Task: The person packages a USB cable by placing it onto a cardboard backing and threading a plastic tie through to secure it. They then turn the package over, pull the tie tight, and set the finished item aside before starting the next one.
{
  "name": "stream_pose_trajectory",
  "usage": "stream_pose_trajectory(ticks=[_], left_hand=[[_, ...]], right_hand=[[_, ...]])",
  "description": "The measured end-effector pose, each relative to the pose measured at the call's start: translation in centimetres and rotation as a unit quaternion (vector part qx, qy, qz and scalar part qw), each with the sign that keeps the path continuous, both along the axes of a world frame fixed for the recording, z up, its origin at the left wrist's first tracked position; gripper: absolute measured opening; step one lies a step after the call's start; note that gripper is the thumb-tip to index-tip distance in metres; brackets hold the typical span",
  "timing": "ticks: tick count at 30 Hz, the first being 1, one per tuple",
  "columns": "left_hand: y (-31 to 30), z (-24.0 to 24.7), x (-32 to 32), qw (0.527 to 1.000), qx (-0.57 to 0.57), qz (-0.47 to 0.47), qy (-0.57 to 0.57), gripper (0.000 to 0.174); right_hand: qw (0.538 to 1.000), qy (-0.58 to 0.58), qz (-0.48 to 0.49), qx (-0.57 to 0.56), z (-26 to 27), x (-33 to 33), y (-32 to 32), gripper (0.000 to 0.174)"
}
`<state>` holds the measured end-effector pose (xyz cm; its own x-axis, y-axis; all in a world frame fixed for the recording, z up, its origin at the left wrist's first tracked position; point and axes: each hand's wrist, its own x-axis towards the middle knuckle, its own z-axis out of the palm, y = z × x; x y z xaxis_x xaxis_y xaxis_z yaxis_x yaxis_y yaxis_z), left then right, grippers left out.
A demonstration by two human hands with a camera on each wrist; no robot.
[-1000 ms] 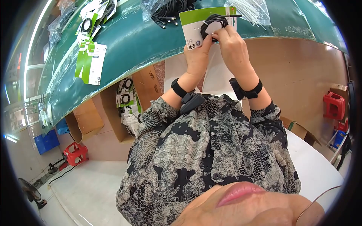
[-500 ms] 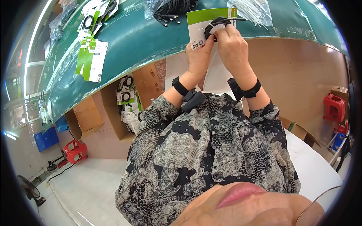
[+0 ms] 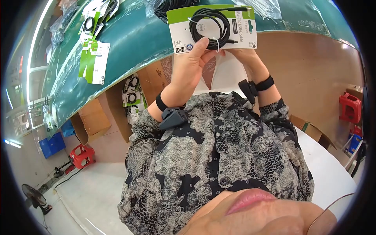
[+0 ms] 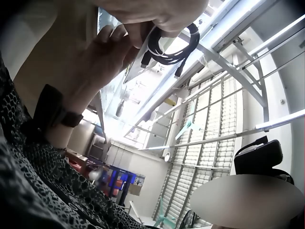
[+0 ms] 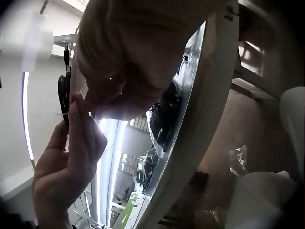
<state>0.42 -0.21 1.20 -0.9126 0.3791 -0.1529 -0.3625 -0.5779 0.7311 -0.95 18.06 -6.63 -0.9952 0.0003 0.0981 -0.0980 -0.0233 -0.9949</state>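
Observation:
A green and white packaging card (image 3: 178,37) faces up in the head view, with a coiled black USB-C cable (image 3: 225,25) lying on its front. White zip ties (image 3: 217,45) loop round the coil at two places. My left hand (image 3: 190,64) grips the card's lower edge, thumb on the front by the coil and fingers behind. Behind the lower right part of the card is my right hand (image 3: 246,56), its fingers hidden there. In the right wrist view, the right hand (image 5: 133,62) has bent fingers near the left hand's fingertips (image 5: 76,98); I cannot tell what they hold.
A green-topped table (image 3: 133,43) curves across the front. On it lie carded cables (image 3: 94,58) at the left, a bundle of black cables (image 3: 172,9) and a bag of white zip ties (image 3: 264,8). Below stands a cardboard box (image 3: 117,109) with more carded cables.
The card has turned to face up and shifted left, showing the whole coil. My right hand has gone from the coil's front to behind the card; the left thumb now lies on the front.

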Motion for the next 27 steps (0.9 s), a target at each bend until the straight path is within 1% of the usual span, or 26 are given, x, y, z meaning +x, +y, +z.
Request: stream_pose_trajectory(ticks=[1, 2, 5, 6, 7, 9, 10, 13, 14, 16, 18, 20, 21, 22, 23, 24, 25, 26, 27], left_hand=[[-0.2, 0.1, 0.1, 1.000, -0.010, -0.004, 0.008, 0.025], [-0.4, 0.2, 0.1, 1.000, -0.021, -0.009, 0.018, 0.025], [-0.5, -0.1, 0.3, 0.999, -0.036, -0.014, 0.019, 0.025], [-0.3, -0.4, 0.4, 0.999, -0.038, -0.012, 0.009, 0.024], [-0.1, -0.5, 0.5, 0.999, -0.040, -0.011, -0.001, 0.024], [0.0, -0.6, 0.6, 0.999, -0.042, -0.017, -0.006, 0.024], [0.0, -0.6, 0.7, 0.999, -0.043, -0.019, -0.010, 0.024], [0.1, -0.5, 0.7, 0.999, -0.044, -0.024, -0.009, 0.026], [0.0, -0.5, 0.7, 0.999, -0.045, -0.026, -0.004, 0.026], [-0.1, -0.3, 0.6, 0.999, -0.047, -0.028, 0.000, 0.027], [-0.2, -0.1, 0.6, 0.998, -0.052, -0.032, 0.014, 0.029], [-0.3, -0.1, 0.5, 0.998, -0.054, -0.035, 0.022, 0.029], [-0.3, -0.3, 0.3, 0.998, -0.042, -0.021, 0.033, 0.029], [-0.3, -0.6, 0.1, 0.999, -0.030, -0.007, 0.044, 0.029], [-0.4, -0.8, -0.2, 0.998, -0.018, 0.010, 0.056, 0.028], [-0.6, -1.1, -0.6, 0.998, -0.019, 0.014, 0.058, 0.028], [-0.9, -1.5, -1.2, 0.998, -0.022, 0.018, 0.059, 0.028], [-1.2, -1.9, -1.7, 0.998, -0.026, 0.024, 0.059, 0.028], [-1.4, -2.3, -2.0, 0.998, -0.030, 0.026, 0.057, 0.028]], right_hand=[[0.996, 0.062, 0.062, -0.031, -0.2, 0.0, -0.5, 0.021], [0.996, 0.060, 0.064, -0.035, -0.3, 0.0, -0.7, 0.021], [0.994, 0.059, 0.036, 0.082, -0.2, -0.3, -0.9, 0.021], [0.994, 0.059, 0.034, 0.082, -0.4, -0.3, -0.7, 0.021], [0.983, 0.126, 0.009, 0.134, -0.8, -0.3, -0.5, 0.024], [0.936, 0.256, -0.038, 0.237, -1.4, -0.3, -0.2, 0.030], [0.936, 0.255, -0.040, 0.237, -1.7, -0.1, -0.2, 0.030], [0.953, 0.241, -0.053, 0.175, -2.5, 0.3, -0.4, 0.033], [0.953, 0.242, -0.055, 0.175, -3.0, 0.1, -0.5, 0.033], [0.960, 0.238, -0.071, 0.131, -4.5, -0.6, -0.8, 0.031], [0.963, 0.235, -0.079, 0.107, -3.9, -0.6, -1.3, 0.030], [0.992, 0.068, -0.072, 0.079, -3.4, 0.2, -1.4, 0.027], [0.995, -0.016, -0.068, 0.065, -3.0, 0.7, -1.4, 0.025], [0.995, -0.016, -0.067, 0.066, -2.4, 1.4, -1.2, 0.025], [0.989, 0.013, -0.006, 0.148, -1.7, 2.2, -0.9, 0.023], [0.971, 0.045, 0.057, 0.228, -0.9, 2.8, -0.7, 0.020], [0.941, 0.078, 0.119, 0.306, 0.1, 3.1, -0.8, 0.018], [0.941, 0.081, 0.125, 0.305, 1.2, 3.7, -1.2, 0.018], [0.938, 0.176, 0.101, 0.280, 2.4, 4.4, -1.6, 0.019]])
